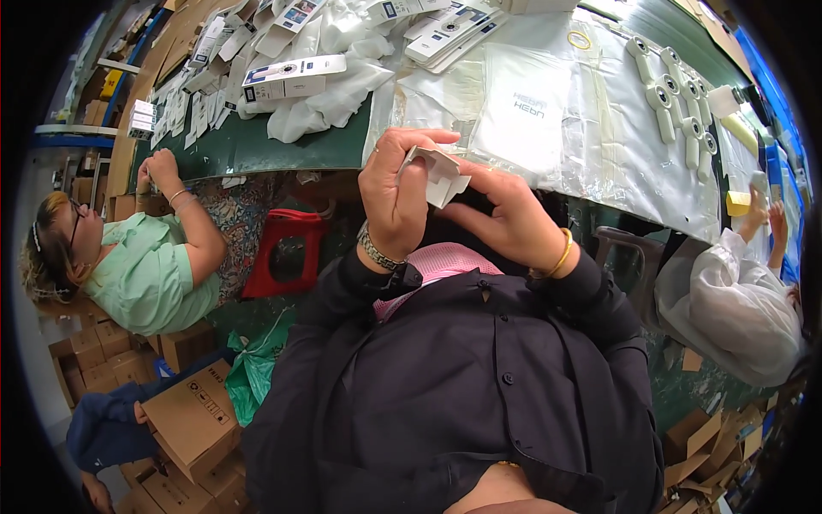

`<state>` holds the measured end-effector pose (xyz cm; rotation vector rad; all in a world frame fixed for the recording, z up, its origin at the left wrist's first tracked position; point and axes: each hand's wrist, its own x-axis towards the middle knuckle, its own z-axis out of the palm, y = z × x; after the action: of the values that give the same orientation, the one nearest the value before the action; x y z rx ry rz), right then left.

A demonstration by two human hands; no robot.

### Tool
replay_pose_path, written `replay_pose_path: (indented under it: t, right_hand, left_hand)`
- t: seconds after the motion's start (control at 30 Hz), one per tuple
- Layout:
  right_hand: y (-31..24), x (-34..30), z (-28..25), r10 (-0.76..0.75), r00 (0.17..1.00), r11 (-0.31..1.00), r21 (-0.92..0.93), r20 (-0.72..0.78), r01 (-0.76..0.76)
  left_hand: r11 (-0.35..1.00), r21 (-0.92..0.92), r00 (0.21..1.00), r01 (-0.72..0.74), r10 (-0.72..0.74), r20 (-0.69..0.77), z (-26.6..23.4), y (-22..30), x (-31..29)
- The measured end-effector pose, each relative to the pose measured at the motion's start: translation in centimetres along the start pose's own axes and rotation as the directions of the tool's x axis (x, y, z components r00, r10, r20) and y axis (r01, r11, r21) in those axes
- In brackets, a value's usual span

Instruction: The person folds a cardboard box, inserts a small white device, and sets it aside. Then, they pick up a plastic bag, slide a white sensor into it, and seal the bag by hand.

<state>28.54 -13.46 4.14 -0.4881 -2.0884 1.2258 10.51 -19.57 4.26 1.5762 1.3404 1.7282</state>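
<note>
A small white cardboard box (pixel 443 182) with its end flaps standing out is held in front of my chest, just off the table's near edge. My left hand (pixel 396 195) wraps round its left side, the thumb pressed along the card. From the right, my right hand (pixel 514 221) grips the box, with the index finger at its far side and the thumb below. The inside of the box is only partly visible. Just beyond my hands, a flat white plastic bag (pixel 527 111) with dark print lies on the table.
Printed cartons (pixel 294 77) and crumpled plastic cover the table's left. Several white handheld devices with round heads (pixel 664 98) lie at the right beside a yellow ring (pixel 579 39). Co-workers sit on both sides, a red stool (pixel 287 248) at left. Brown boxes (pixel 193 411) fill the floor.
</note>
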Motion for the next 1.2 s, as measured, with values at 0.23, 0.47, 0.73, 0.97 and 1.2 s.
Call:
replay_pose_path:
  t: [0.23, 0.47, 0.73, 0.97, 1.2]
  right_hand:
    - [0.5, 0.6, -0.8, 0.152, 0.974, 0.895, 0.395, 0.167, -0.208]
    - [-0.3, 0.9, -0.2, 0.262, 0.941, 0.573, 0.75, 0.215, -0.33]
    - [0.1, 0.7, 0.3, 0.372, 0.928, 0.692, 0.67, -0.014, -0.268]
    - [0.5, 0.6, -1.3, 0.43, 0.903, 0.655, 0.684, 0.011, -0.32]
    - [0.0, 0.9, -0.5, 0.416, 0.909, 0.683, 0.663, -0.009, -0.306]
  left_hand:
    - [0.995, 0.095, 0.99, -0.042, 0.054, -0.128, 0.5, 0.0, 0.1]
    - [0.937, 0.278, 0.968, -0.211, 0.24, -0.076, 0.3, 0.5, 0.8]
    - [0.907, 0.299, 0.955, -0.297, 0.283, 0.088, 1.5, 0.9, 0.1]
    - [0.851, 0.292, 0.884, -0.437, 0.347, 0.314, -0.5, -0.1, 0.0]
    - [0.824, 0.407, 0.898, -0.394, 0.249, 0.364, -0.7, -1.2, -1.0]
